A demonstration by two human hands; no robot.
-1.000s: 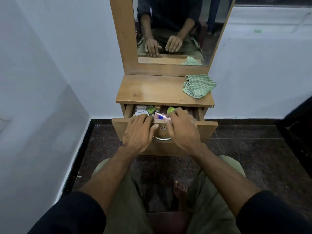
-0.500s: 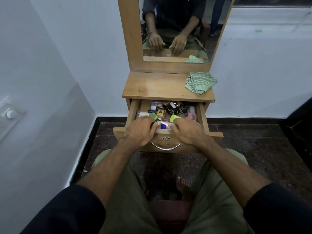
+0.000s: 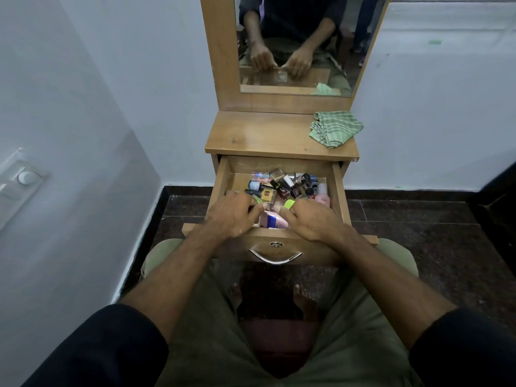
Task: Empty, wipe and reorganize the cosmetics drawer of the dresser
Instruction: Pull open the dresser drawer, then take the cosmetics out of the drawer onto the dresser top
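Now the drawer (image 3: pixel 223 177) stands open and full; both hands, left (image 3: pixel 233 216) and right (image 3: pixel 312 219), curl over its front edge. Emptying comes next: lift bottles (image 3: pixel 284 185) onto the top (image 3: pixel 265 132) beside the cloth (image 3: pixel 335 128).

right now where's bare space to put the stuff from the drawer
The dresser top is bare from its left edge across to the green striped cloth at the back right. The drawer is crowded with cosmetics; only its far left strip looks free. Both hands sit at its front.

Green striped cloth (image 3: pixel 335 128) lies beyond the right hand (image 3: pixel 311 222). A pink-and-blue box (image 3: pixel 273 220) sits between both hands. Tan wooden drawer (image 3: pixel 220 182) surrounds them.
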